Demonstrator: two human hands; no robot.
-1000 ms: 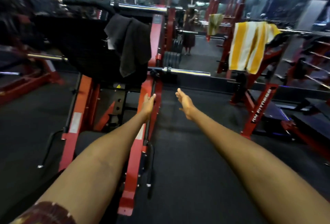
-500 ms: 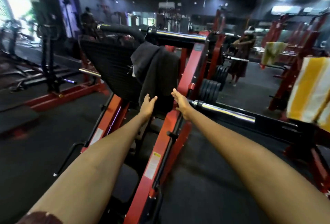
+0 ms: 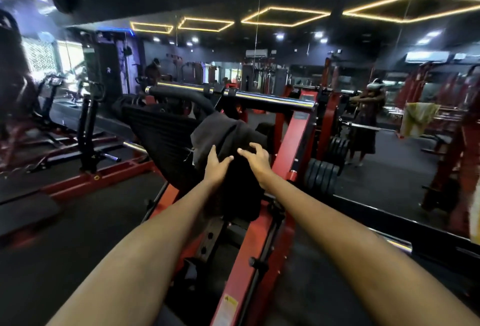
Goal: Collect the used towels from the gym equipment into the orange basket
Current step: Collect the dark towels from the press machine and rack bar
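Both hands have closed the gap to the machine since a moment ago; the left hand [image 3: 217,167] now lies spread on the dark towel [image 3: 228,141] draped over the red press frame [image 3: 291,144], so lifting looks imminent; the right hand [image 3: 255,161] hovers, fingers curled apart; no orange basket shows, and the towel's lower folds merge with shadow.

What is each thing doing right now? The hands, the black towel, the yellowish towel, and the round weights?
Left hand: open, flat against the black towel.
Right hand: open, fingers curled, reaching at the towel, not closed on it.
Black towel: draped over the red machine, bunched at the top.
Yellowish towel: hanging on a far rack, untouched.
Weight plates: stacked on the machine's side.
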